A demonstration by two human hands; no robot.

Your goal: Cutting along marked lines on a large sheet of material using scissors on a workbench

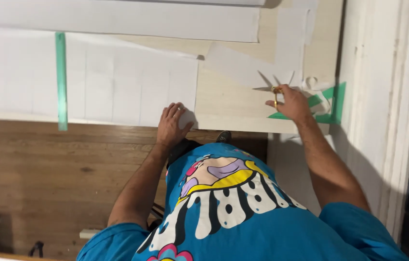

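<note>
My left hand lies flat on the lower right corner of a large white paper sheet, which covers a pale wooden board. My right hand grips a pair of scissors with gold handles, the blades pointing left over the board. The scissors sit at the edge of another white paper piece with pointed cuts in it. Green tape and curled paper scraps lie just right of that hand.
A long green tape strip runs down the big sheet at the left. More white paper lies along the far side. Brown wood floor is below the board, and a white wall trim stands at the right.
</note>
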